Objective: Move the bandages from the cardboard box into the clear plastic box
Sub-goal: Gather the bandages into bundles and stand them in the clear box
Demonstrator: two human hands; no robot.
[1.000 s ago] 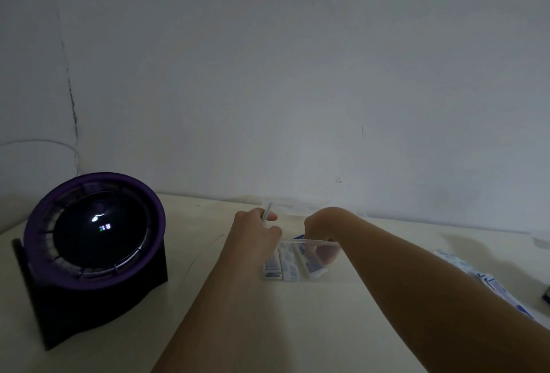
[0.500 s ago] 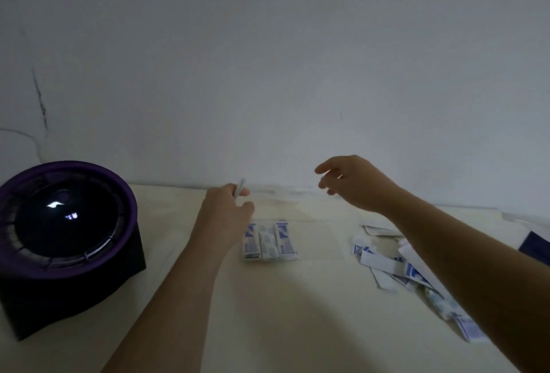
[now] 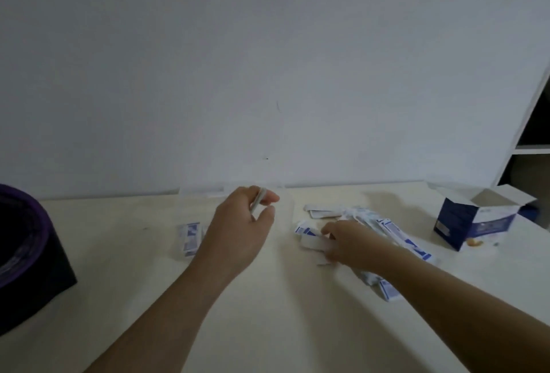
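The clear plastic box (image 3: pixel 290 209) is faint, near the wall at the table's middle, with a few blue-and-white bandages (image 3: pixel 189 237) lying in its left part. My left hand (image 3: pixel 238 233) hovers over the box, its thumb and fingers pinched on a thin pale strip (image 3: pixel 258 200); I cannot tell whether that is a bandage or the box's lid. My right hand (image 3: pixel 345 241) rests on a loose pile of bandages (image 3: pixel 398 236) right of the box, fingers closed on a white bandage (image 3: pixel 312 244). The blue-and-white cardboard box (image 3: pixel 476 221) stands open at the far right.
A black and purple round device (image 3: pixel 26 250) stands at the table's left edge. A white shelf unit (image 3: pixel 532 146) rises behind the cardboard box. The wall runs close behind the clear box. Small crumbs lie by the cardboard box's base.
My right hand came out of the clear box, swung right and dropped onto the bandage pile, taking hold of one. My left hand kept its pinch. The view turned right, showing the cardboard box.
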